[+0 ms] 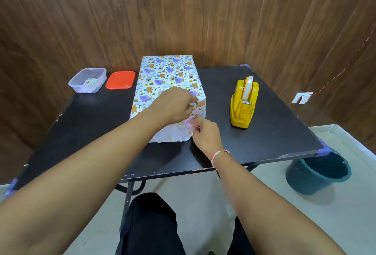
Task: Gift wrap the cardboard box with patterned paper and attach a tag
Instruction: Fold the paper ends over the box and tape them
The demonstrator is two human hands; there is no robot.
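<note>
Box (162,84) mid-table, papered; left hand (173,105) pinches paper at its 4 o'clock corner, right hand (203,134) grips the near flap (190,125): judged best to crease tight before taping, dispenser (243,104) at 3 o'clock.

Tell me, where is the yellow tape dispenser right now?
The yellow tape dispenser stands on the right side of the black table, just right of the wrapped box and apart from it.

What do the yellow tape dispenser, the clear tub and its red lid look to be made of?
The yellow tape dispenser looks like glossy moulded plastic: highlights along its edges. The clear rectangular tub seems to be translucent plastic, its contents showing through. The red lid beside it looks like smooth plastic, probably.
</note>
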